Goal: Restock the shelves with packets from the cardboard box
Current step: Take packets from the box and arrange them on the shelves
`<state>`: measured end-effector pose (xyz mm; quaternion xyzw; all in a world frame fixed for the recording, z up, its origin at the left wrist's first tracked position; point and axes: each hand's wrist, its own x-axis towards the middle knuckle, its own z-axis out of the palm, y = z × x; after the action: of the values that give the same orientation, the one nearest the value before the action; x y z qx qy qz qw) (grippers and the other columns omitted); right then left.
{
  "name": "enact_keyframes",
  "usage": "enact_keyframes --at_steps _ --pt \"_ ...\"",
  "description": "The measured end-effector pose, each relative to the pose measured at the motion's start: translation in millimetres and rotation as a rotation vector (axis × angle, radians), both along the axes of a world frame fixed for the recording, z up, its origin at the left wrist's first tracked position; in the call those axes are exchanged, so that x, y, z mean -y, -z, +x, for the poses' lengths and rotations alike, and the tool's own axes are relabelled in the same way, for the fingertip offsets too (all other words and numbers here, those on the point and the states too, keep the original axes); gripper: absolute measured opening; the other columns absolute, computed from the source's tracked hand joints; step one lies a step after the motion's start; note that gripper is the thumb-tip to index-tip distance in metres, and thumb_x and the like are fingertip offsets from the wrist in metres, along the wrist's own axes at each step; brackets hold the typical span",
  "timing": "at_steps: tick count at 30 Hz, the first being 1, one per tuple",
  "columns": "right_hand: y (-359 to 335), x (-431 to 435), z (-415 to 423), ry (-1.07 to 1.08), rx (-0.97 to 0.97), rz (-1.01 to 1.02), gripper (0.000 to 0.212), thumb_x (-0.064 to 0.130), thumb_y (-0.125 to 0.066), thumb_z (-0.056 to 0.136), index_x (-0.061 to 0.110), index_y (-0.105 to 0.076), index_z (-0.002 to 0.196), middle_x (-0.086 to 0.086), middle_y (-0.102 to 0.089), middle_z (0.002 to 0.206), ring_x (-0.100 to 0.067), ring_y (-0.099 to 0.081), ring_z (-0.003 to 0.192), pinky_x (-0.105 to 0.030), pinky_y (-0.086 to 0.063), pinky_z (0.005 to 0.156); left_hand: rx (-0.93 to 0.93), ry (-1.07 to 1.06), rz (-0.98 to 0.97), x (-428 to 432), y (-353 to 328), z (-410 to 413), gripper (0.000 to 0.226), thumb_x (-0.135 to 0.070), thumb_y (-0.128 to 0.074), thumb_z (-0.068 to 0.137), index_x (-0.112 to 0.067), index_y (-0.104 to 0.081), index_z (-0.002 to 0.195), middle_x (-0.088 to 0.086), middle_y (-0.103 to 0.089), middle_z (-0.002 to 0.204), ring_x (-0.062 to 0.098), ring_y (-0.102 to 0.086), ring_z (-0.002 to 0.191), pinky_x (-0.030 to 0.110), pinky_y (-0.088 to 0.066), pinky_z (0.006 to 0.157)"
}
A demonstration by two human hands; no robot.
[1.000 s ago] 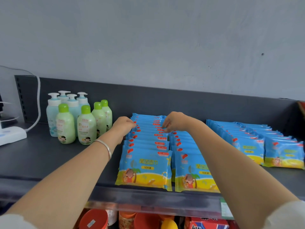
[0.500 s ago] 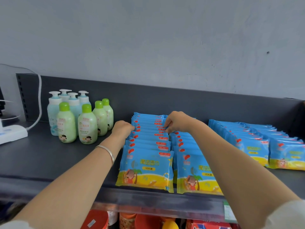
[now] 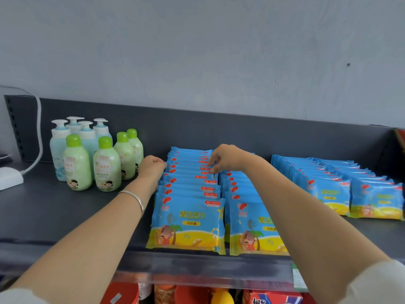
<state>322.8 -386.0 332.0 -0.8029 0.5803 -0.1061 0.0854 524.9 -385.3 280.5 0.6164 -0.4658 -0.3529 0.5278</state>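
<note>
presently both hands work at the back of one overlapped row of blue packets (image 3: 188, 218) lying on the dark shelf (image 3: 54, 211). the left hand (image 3: 152, 166) is curled into a loose fist, knuckles set against the left edge of the row; whether its grip holds anything cannot be told. the right hand (image 3: 228, 157) reaches over the row with fingertips pressed together, pinching the top edge of a packet near the rear. a second row (image 3: 245, 218) lies touching the first on its right, and further rows (image 3: 328, 185) stand apart toward the right end of the shelf. the cardboard box is not in view. risks, as judged: the packets are slick film, shingled one upon another — a tug on a rear packet could drag its neighbours and fan the row out of line. a sideways push from the left fist could shove the row into the second one and ruck both. the front packet sits close to the shelf lip, so any forward creep might tip it over the edge. the green bottles (image 3: 77, 165) stand near the left forearm — a careless withdrawal could knock one.
</note>
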Motion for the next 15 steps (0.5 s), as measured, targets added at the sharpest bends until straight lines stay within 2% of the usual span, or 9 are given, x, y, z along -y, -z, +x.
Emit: enact_keyframes --at_steps 2,3,6,8,10,15 --pt "0 -3 1 0.019 -0.020 -0.066 0.022 0.031 -0.070 0.083 0.022 -0.067 0.104 0.006 -0.060 0.108 -0.018 -0.057 0.103 -0.055 -0.038 0.103 -0.075 0.029 0.017 -5 -1 1 0.027 0.001 -0.046 0.090 -0.009 -0.046 0.065 0.008 -0.049 0.062 0.016 -0.049 0.041 0.021 -0.041 0.040" --pt "0 -5 2 0.026 -0.019 -0.096 0.017 0.031 -0.069 0.084 0.024 -0.065 0.099 0.005 -0.062 0.106 -0.017 -0.057 0.101 -0.054 -0.039 0.102 -0.142 0.048 0.021 -9 -2 0 0.027 -0.003 -0.047 0.092 -0.008 -0.046 0.065 0.009 -0.050 0.061 0.016 -0.050 0.037 0.021 -0.041 0.040" --pt "-1 -12 4 0.036 -0.048 -0.120 0.010 0.032 -0.068 0.085 0.023 -0.066 0.088 0.006 -0.066 0.097 -0.014 -0.058 0.093 -0.051 -0.040 0.100 -0.358 0.118 0.065 -24 -4 -1 0.030 -0.025 -0.042 0.099 -0.011 -0.050 0.074 0.010 -0.059 0.066 0.022 -0.057 0.051 0.029 -0.045 0.051" --pt "1 -16 6 0.027 -0.092 -0.080 0.015 0.035 -0.068 0.085 0.021 -0.070 0.090 0.007 -0.066 0.095 -0.014 -0.058 0.094 -0.048 -0.041 0.099 -0.382 0.179 0.110 -35 -5 0 0.035 -0.036 -0.038 0.100 -0.015 -0.052 0.075 0.005 -0.065 0.052 0.022 -0.060 0.053 0.028 -0.047 0.049" --pt "5 -17 8 0.028 -0.101 -0.055 0.015 0.033 -0.069 0.084 0.020 -0.070 0.090 0.005 -0.066 0.097 -0.017 -0.059 0.096 -0.045 -0.045 0.098 -0.393 0.236 0.138 -41 -4 1 0.044 -0.046 -0.035 0.099 -0.016 -0.055 0.074 0.002 -0.064 0.045 0.022 -0.061 0.061 0.031 -0.047 0.056" --pt "7 -19 10 0.033 -0.102 -0.061 0.015 0.029 -0.067 0.086 0.017 -0.068 0.096 0.001 -0.067 0.102 -0.019 -0.060 0.098 -0.045 -0.049 0.094 -0.405 0.292 0.184 -37 -1 1 0.058 -0.061 -0.023 0.095 -0.017 -0.058 0.076 0.003 -0.069 0.054 0.022 -0.066 0.062 0.032 -0.047 0.058"
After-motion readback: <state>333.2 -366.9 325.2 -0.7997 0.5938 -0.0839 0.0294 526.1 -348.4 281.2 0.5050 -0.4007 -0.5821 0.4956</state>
